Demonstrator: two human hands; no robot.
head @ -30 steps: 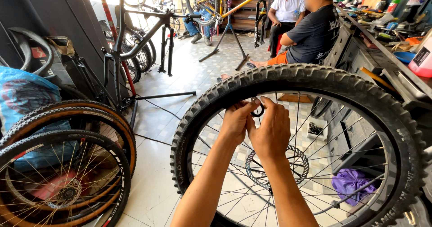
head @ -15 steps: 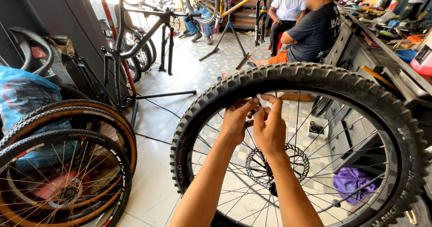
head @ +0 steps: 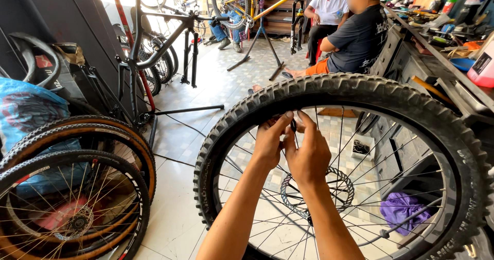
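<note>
Wheel (head: 339, 92) with knobby tyre, upright before me beside the bench (head: 453, 59): my left hand (head: 270, 141) and right hand (head: 309, 154) pinch closed on the small black valve (head: 294, 125) at the inner rim, apparently the valve-fitting step, which next calls for a steady, straight twist.

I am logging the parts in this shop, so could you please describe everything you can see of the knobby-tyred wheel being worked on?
The wheel stands upright in the foreground, filling the frame's right half. It has a black knobby rubber tyre, a dark rim, thin metal spokes and a silver brake disc at the hub. Its lower edge is cut off by the frame. The left hand and right hand reach between the spokes to the rim's inner top, pinching a small dark part, probably the valve.
</note>
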